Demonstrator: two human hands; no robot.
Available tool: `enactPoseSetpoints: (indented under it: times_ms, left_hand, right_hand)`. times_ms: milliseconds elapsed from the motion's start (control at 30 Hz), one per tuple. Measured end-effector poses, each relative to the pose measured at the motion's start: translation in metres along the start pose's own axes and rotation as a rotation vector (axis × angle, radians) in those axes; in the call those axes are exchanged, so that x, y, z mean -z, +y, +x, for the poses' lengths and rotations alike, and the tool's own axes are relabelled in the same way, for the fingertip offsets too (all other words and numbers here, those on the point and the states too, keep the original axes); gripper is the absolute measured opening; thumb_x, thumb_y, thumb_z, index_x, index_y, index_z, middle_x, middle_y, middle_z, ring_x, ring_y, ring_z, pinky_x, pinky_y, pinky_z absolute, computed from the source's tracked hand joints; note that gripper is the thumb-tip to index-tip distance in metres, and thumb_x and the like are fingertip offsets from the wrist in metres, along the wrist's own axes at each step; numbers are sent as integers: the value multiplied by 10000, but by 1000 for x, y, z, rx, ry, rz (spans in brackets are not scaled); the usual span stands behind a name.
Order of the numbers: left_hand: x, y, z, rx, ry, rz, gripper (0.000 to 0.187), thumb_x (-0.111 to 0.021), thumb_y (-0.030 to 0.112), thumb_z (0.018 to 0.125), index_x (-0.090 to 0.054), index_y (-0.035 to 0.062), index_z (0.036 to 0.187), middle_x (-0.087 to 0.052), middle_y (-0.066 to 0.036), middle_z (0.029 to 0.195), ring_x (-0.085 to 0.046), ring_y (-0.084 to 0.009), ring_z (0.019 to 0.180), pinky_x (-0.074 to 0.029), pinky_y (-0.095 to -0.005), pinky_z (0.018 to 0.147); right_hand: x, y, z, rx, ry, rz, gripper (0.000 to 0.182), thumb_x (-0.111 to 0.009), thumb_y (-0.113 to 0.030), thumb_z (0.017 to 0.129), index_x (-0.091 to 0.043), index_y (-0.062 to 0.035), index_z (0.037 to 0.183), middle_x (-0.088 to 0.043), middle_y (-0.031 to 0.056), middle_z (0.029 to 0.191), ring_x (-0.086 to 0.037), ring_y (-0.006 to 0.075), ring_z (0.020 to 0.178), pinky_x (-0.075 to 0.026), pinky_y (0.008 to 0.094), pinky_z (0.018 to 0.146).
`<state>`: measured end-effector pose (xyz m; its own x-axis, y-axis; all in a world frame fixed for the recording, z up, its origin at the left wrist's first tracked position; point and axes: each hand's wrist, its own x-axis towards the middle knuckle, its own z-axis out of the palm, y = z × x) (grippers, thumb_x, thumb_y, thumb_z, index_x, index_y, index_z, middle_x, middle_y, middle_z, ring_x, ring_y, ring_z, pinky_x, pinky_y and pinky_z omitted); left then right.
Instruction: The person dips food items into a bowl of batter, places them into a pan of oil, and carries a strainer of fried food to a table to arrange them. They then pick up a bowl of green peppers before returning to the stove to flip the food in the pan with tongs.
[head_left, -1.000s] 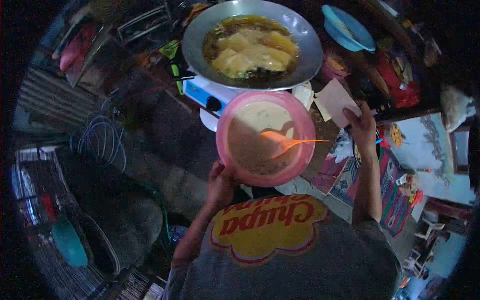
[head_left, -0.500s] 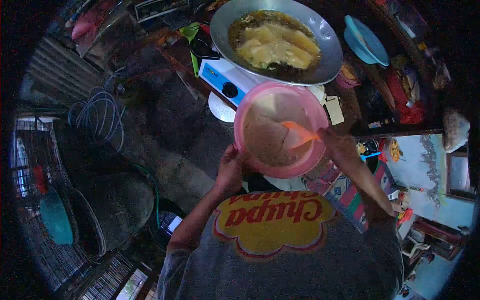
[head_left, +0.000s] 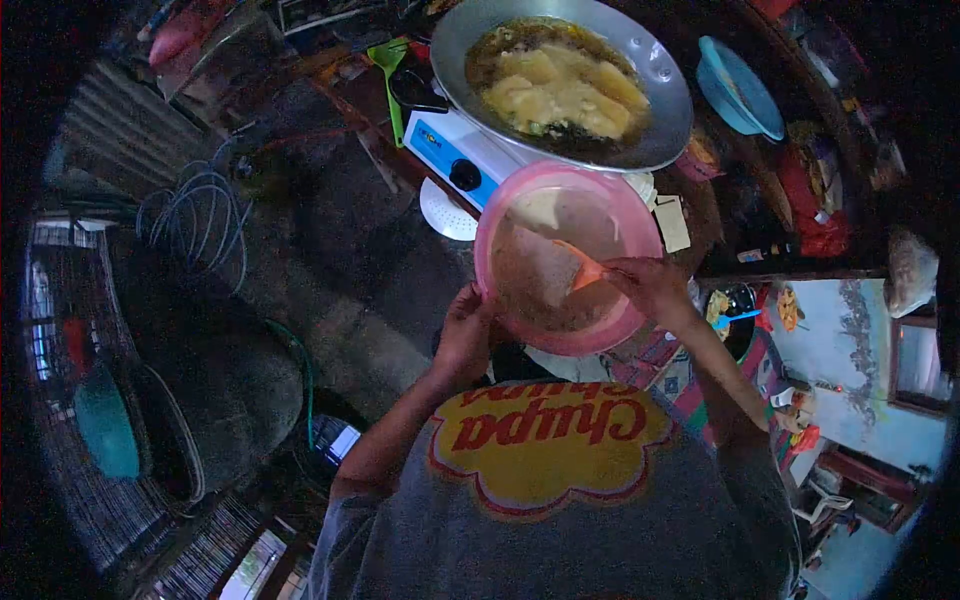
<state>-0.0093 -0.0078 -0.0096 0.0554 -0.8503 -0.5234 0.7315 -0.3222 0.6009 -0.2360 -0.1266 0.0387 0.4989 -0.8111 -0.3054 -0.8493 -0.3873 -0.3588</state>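
Stirring batter looks like the step in hand: left hand (head_left: 462, 335) grips the pink bowl (head_left: 500, 215) below the wok (head_left: 660, 85); right hand (head_left: 650, 285) holds the spoon (head_left: 583, 268) inside. Next probably calls for scooping steadily.

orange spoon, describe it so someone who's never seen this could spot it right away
Start at the wide metal frying pan on the white stove, then drop to the round pink plastic bowl of pale batter just below it. The orange plastic spoon lies inside that bowl, pinched by the right hand; it is the only bright orange thing there.
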Motion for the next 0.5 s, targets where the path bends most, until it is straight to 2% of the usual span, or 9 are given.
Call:
enactPoseSetpoints:
  times_ms: [167,200,267,300,333,400,433,500]
  left_hand:
    - [4,-2,2,-24,-40,-23,123,-449,89,843,-458,57,962,-538,-52,892,-559,-146,719,-501,-295,613]
    - [1,-1,1,-23,-24,-11,122,-446,89,845,-458,55,961,-539,-52,887,-562,-149,717,-501,-299,609]
    - [2,-3,1,-22,-9,-1,121,-442,89,847,-459,53,961,-540,-52,883,-565,-152,716,-501,-303,606]
    - [5,-6,4,-22,-25,5,125,-440,92,849,-456,54,967,-538,-55,879,-565,-152,715,-500,-305,609]
    - [6,-8,5,-21,-43,11,129,-438,95,851,-454,54,972,-536,-58,874,-564,-152,715,-498,-307,612]
    - [6,-8,3,-3,-24,5,134,-440,95,849,-450,52,975,-533,-59,868,-560,-149,707,-495,-308,618]
    - [5,-6,2,13,-4,1,139,-442,94,847,-446,51,979,-529,-61,862,-556,-146,699,-493,-308,624]
    - [4,-2,2,16,-18,19,141,-443,90,844,-443,49,979,-527,-62,861,-556,-147,700,-493,-308,628]
  right_hand:
    - [-37,52,21,159,128,198,232,-565,-254,795,-607,-112,974,-613,103,873,-609,184,751,-466,277,670]
    - [-21,37,17,162,126,198,232,-565,-254,795,-607,-112,974,-613,103,873,-609,184,751,-466,277,670]
    - [21,-5,0,-38,244,130,221,-584,-205,781,-604,-90,969,-611,94,893,-600,200,798,-460,268,696]
    - [20,-6,-3,38,410,0,215,-586,-166,763,-610,-87,961,-606,71,824,-582,197,766,-453,291,686]
    - [20,-9,-8,38,410,-2,215,-586,-166,763,-610,-87,961,-606,71,824,-582,197,766,-453,291,686]
    - [23,-15,-17,359,488,-479,229,-593,-100,725,-621,-102,952,-569,53,715,-553,198,660,-444,318,616]
    - [15,-12,-17,450,558,-418,268,-595,-60,691,-629,-127,948,-523,43,641,-520,188,593,-425,338,571]
    - [16,-16,-23,407,539,-361,269,-596,-73,695,-627,-131,956,-537,48,654,-528,197,595,-432,337,572]
